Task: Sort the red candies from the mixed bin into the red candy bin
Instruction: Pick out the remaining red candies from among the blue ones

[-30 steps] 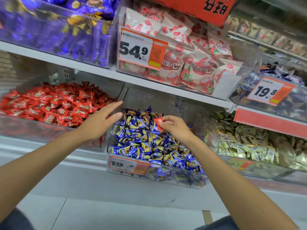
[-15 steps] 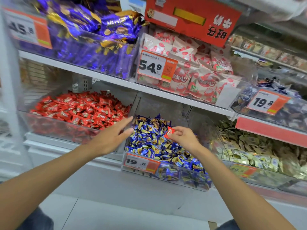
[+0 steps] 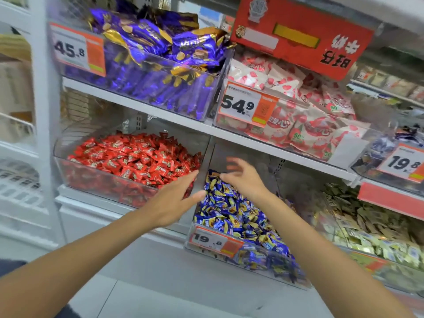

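From where I stand, the person is working the lower shelf, where the red candy bin (image 3: pixel 66 138) sits just left of the mixed bin (image 3: pixel 257 157), the two touching at a shared clear wall. The left hand (image 3: pixel 174 200) hovers in front of that wall, its fingers (image 3: pixel 187 180) straight and slightly apart, holding nothing. The right hand (image 3: pixel 243 177) is above the back of the blue and gold candies (image 3: pixel 231 216), but it is smeared by motion. Its fingers (image 3: pixel 231 162) seem lifted and fanned, with a reddish tinge at the tips, and I cannot tell whether they pinch a candy or are simply spread. I cannot pick out a stray red piece among the blue wrappers either. The only red candies (image 3: pixel 137 157) I can be sure of are the heap already lying in their own bin, beside the left fingertips and well clear of the right ones. To my eye the step is a carry or a fresh search. To do it well, I would pinch one wrapper by its crimped end, lift it clear of the dividing wall, and let go only over the red heap. The waiting left hand could take a hand-over, which would spare the right arm a reach across.
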Demonstrator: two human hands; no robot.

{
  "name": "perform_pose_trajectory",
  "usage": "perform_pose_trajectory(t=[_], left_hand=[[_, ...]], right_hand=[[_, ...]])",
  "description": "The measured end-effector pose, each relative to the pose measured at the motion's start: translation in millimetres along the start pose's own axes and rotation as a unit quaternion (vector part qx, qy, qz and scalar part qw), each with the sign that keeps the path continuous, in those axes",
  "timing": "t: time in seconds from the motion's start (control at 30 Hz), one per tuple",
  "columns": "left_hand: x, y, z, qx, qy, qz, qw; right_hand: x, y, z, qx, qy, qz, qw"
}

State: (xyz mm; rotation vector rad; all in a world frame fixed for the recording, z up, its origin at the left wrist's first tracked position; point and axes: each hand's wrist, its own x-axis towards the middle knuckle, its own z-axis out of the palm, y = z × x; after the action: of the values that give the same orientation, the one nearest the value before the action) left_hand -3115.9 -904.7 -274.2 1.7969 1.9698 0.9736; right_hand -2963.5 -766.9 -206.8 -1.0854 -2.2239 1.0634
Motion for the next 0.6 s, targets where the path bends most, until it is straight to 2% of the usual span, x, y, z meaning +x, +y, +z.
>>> perform_pose_trajectory(t=[0.13, 0.27, 0.37, 0.47, 0.6], left_hand=[[24, -4, 8, -0.033, 0.007, -0.012, 0.999], [34, 0, 9, -0.050, 0.015, -0.014, 0.999], [36, -1, 10, -0.057, 0.016, -0.012, 0.998], [38, -4, 8, -0.040, 0.014, -0.002, 0.999], [42, -6, 6, -0.032, 0.013, 0.012, 0.999]], right_hand=[[-28, 59, -15, -0.160, -0.042, -0.039, 0.985], [-31, 78, 9, -0.326, -0.178, -0.075, 0.925], [-17, 76, 26, -0.386, -0.215, -0.107, 0.891], [2, 79, 13, -0.394, -0.171, -0.073, 0.900], [24, 106, -43, -0.338, -0.034, -0.027, 0.940]])
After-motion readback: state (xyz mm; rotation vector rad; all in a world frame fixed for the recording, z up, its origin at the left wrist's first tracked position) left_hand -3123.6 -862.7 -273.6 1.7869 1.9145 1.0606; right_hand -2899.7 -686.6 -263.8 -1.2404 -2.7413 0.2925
